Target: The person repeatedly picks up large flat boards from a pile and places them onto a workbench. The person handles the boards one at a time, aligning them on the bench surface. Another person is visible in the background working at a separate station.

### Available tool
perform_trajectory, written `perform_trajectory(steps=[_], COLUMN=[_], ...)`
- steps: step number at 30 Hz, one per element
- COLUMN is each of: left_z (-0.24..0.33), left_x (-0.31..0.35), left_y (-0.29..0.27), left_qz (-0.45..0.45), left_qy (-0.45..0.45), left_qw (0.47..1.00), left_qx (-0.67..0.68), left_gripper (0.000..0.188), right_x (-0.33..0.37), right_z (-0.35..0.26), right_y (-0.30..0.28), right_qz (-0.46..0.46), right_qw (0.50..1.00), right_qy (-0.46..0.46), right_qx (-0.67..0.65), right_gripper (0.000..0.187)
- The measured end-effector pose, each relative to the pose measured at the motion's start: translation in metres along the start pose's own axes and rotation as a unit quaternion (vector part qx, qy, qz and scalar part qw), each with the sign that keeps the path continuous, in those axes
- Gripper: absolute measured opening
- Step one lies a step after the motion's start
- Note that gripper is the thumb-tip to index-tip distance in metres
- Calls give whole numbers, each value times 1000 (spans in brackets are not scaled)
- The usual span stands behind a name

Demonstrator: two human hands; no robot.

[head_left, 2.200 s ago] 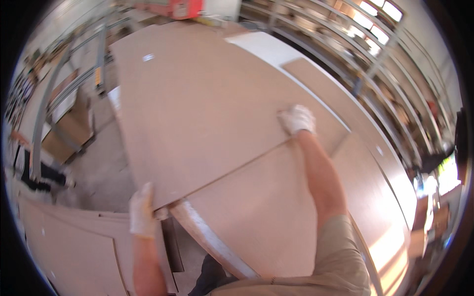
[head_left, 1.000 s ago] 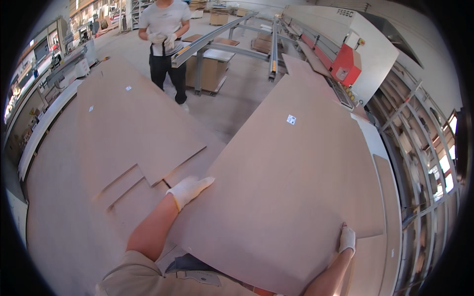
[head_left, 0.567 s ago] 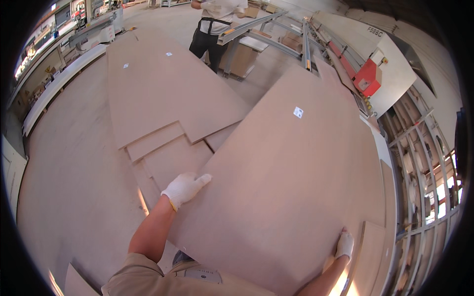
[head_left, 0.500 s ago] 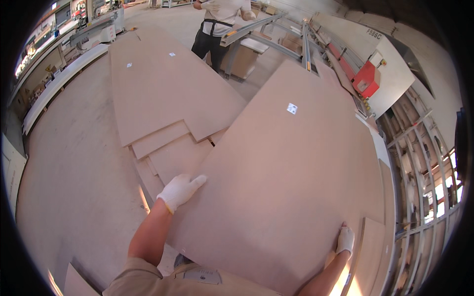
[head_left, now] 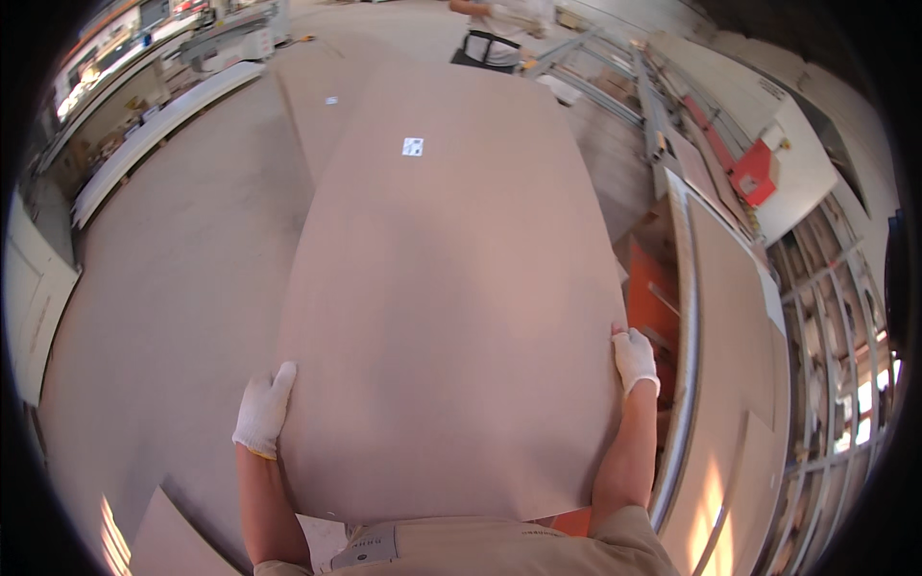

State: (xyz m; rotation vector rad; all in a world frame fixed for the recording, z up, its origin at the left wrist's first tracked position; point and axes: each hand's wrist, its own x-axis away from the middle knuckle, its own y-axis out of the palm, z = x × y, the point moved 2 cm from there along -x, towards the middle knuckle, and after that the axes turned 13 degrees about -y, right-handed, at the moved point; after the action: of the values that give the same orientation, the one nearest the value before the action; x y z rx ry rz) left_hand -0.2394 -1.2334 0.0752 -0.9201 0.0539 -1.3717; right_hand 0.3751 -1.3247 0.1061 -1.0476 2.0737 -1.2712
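Observation:
A large flat brown board, with a small white label near its far left part, stretches out in front of me. My left hand, in a white knit glove, grips its left edge; the thumb lies by the edge and the fingers are hidden underneath. On the right edge my right hand, gloved the same way with bare fingertips, has hold of the board. The near end reaches to my waist. Beneath the far left side shows part of another brown board bearing a white label.
To the right stands a metal-edged table with brown boards on it, and an orange part beside it. A red machine box and a rack are further right. Another person stands beyond the board.
The board has swung left, off the right-hand table and over the stacked boards on the left. Both hands moved with it, still gripping its edges. The person beyond is now partly hidden.

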Motion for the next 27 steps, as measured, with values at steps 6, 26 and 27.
perform_trajectory(steps=[6, 26, 27], left_z=[-29, 229, 232], left_x=[-30, -363, -366], left_y=[-19, 148, 177], left_qz=[48, 297, 269], left_qy=[-113, 27, 33], left_qw=[992, 914, 927], left_qx=[15, -274, -259], left_gripper=[63, 68, 66], right_x=[-84, -563, -551], right_z=[-101, -282, -241], right_y=[79, 297, 323], right_qz=[-99, -111, 85], right_qw=[993, 773, 840], right_qy=[-43, -497, -461], right_qx=[-43, 378, 273], right_gripper=[58, 47, 48])
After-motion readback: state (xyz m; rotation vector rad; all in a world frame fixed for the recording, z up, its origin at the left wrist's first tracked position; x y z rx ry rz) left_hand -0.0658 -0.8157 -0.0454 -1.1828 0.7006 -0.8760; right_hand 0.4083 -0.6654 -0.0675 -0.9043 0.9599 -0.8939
